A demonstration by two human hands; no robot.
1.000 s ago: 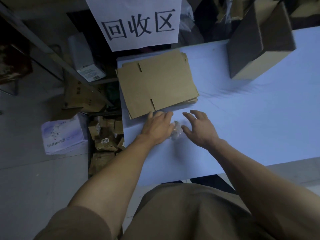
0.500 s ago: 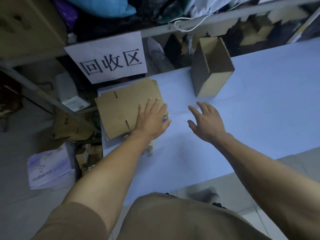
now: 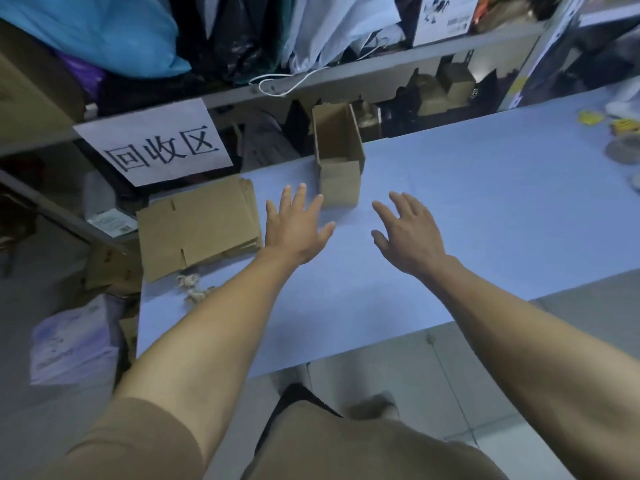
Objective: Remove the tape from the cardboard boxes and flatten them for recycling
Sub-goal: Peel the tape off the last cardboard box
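While both hands hover spread and empty, left hand (image 3: pixel 296 225) and right hand (image 3: pixel 407 233), reach for the open cardboard box (image 3: pixel 337 157) just beyond the fingertips; grip opposite walls, away from the flattened stack (image 3: pixel 199 226) leftward.

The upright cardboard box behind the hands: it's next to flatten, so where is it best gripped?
Probably by the two long side walls of the cardboard box, one hand per side from the near end. It stands open-topped, narrow end facing the person, with both hands spread before it.
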